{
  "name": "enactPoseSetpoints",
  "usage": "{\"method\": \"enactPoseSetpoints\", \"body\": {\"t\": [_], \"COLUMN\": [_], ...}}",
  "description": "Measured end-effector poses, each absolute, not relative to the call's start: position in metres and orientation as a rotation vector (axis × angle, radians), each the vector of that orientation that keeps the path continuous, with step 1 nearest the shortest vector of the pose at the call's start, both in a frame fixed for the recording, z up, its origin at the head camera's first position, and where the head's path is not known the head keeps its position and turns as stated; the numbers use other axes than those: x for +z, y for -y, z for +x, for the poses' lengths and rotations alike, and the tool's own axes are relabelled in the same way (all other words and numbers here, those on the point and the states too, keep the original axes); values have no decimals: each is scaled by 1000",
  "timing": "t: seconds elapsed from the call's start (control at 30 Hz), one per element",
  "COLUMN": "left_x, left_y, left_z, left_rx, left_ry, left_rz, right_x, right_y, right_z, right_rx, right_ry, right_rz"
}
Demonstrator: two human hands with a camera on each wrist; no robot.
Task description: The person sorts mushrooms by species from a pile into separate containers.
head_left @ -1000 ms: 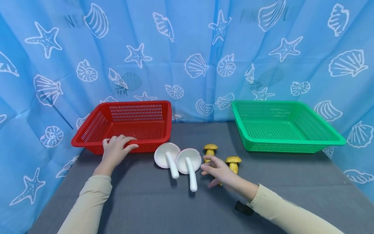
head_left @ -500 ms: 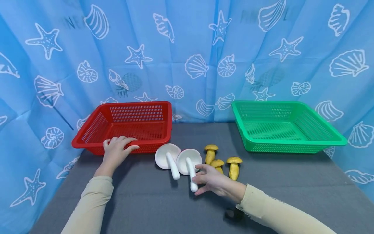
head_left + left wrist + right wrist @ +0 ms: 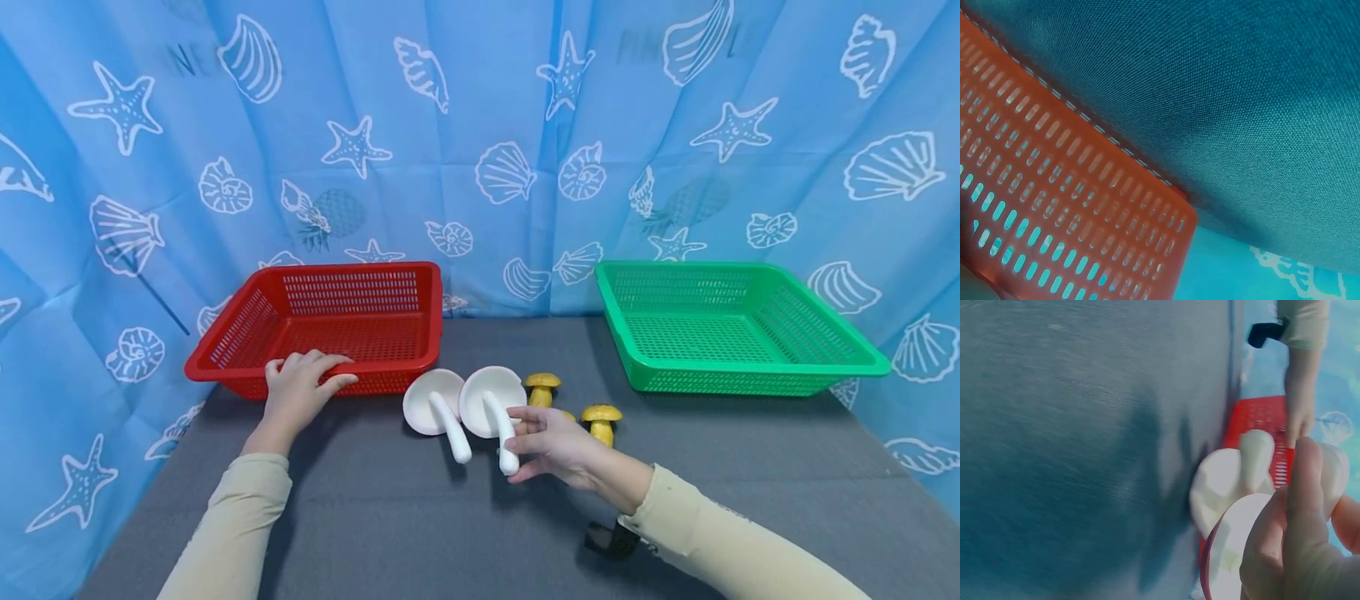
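Observation:
My right hand [image 3: 558,450] pinches the white stem of a mushroom [image 3: 480,407], its pale underside facing up. In the right wrist view, fingers and thumb close round that stem, and the cap has a dark red edge. A similar white mushroom [image 3: 426,408] lies just left of it, stem pointing toward me. My left hand [image 3: 298,387] holds the front rim of the red basket [image 3: 386,367], fingers over the edge and thumb outside. Several yellow mushrooms [image 3: 602,423] lie beyond and beside my right hand, one mostly hidden by it.
A green basket [image 3: 750,377] stands at the back right on the dark grey cloth [image 3: 360,517]. Behind both baskets hangs a blue curtain [image 3: 465,108] with white shell prints. A black strap piece [image 3: 611,540] shows below the right cuff.
My right hand has moved left from over the yellow mushrooms and taken the right white mushroom by its stem. That mushroom has risen slightly, and its neighbour has shifted a little right. The left hand stays put.

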State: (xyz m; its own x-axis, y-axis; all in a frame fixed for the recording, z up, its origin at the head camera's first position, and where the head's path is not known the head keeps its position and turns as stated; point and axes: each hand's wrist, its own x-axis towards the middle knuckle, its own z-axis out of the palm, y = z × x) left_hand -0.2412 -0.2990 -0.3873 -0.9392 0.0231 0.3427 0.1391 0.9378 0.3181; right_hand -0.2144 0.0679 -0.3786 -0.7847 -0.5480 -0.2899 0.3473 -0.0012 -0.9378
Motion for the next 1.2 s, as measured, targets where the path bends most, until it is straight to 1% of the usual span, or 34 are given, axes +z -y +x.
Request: {"method": "enactPoseSetpoints", "body": {"t": [0.33,0.57,0.77,0.97,1.2], "left_x": [-389,-390,-390,-390,-388], "left_y": [303,301,300,300,298], "left_z": [-241,-241,-241,-240,-242], "left_rx": [-472,-457,-448,-450,-450], "left_ry": [2764,2750,2747,2745,2750], "left_rz": [-109,-114,-114,-108,-97], "right_x": [-347,-332,-319,-312,-317], "right_y": [-59,-49,-35,-14,10], "right_z": [-228,-242,-254,-266,-277], "right_rx": [-1915,-1978,-2027,-2030,-2038], "right_ry": [-1655,-1643,-1597,-1600,-1635], "right_rz": [-237,-268,-238,-189,-98]}}
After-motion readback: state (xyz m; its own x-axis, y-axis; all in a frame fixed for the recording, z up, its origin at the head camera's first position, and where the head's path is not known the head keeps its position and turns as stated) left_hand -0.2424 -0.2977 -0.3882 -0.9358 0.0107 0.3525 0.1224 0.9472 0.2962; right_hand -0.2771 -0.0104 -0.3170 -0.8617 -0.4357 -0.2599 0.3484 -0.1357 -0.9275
